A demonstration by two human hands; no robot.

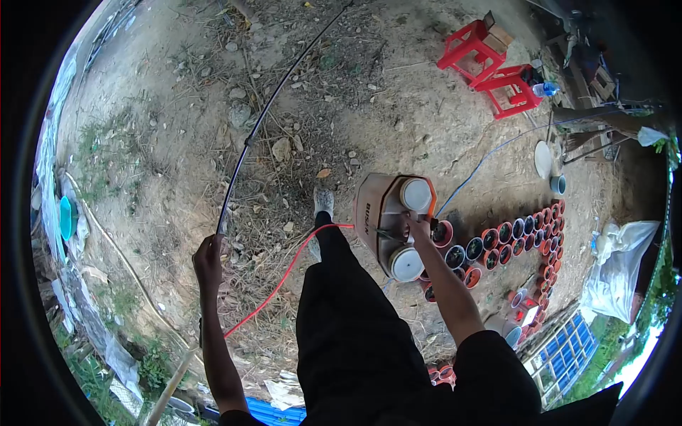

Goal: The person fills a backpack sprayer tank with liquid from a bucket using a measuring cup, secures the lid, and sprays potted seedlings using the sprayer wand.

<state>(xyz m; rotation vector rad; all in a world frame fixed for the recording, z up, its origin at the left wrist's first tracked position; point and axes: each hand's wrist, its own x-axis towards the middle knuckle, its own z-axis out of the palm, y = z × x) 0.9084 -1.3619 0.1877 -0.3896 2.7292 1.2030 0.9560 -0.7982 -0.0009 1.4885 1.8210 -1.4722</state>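
My left hand (207, 260) is closed around the lower end of a long black spray wand (249, 142), which slants up and away over the ground. My right hand (418, 226) grips the top of a sprayer tank (368, 213) with dark lettering and orange trim. Two round white lids (407, 265) flank that hand. The grip itself is partly hidden under my fingers. A red hose (288, 268) runs from the tank's side down to my left forearm, where it passes out of sight. The tank hangs beside my leg.
Rows of potted plants (490, 238) stand to the right of the tank. A thin blue hose (477, 169) crosses the dirt behind it. Red plastic stools (508, 92) stand at the upper right. Stones, dry stalks and a long pole (124, 248) lie on the left.
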